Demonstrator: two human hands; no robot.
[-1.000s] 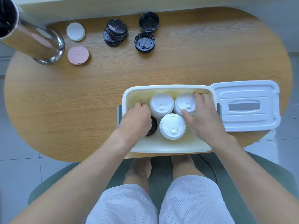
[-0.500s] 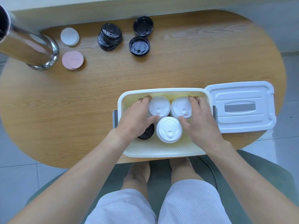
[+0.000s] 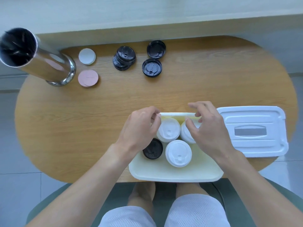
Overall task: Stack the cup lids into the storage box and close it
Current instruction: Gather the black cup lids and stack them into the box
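Observation:
The white storage box (image 3: 173, 177) stands open at the table's near edge. Inside it are three stacks of white cup lids (image 3: 168, 130) (image 3: 178, 153) (image 3: 186, 136) and a black lid (image 3: 152, 151) at the left. My left hand (image 3: 141, 128) hovers over the box's far left corner, fingers loosely curled and holding nothing. My right hand (image 3: 208, 128) hovers over the far right corner with relaxed, spread fingers, partly hiding the right white stack. The box's flat white cover (image 3: 252, 131) lies on the table to the right.
More black lids lie at the table's far side: a stack (image 3: 124, 58) and two single ones (image 3: 156, 49) (image 3: 152, 68). A white disc (image 3: 87, 56), a pink disc (image 3: 88, 78) and a tall metal cylinder (image 3: 32, 58) stand at the far left.
Both hands have come off the white lid stacks and moved up toward the box's far rim. The lids in the box have stayed where they were.

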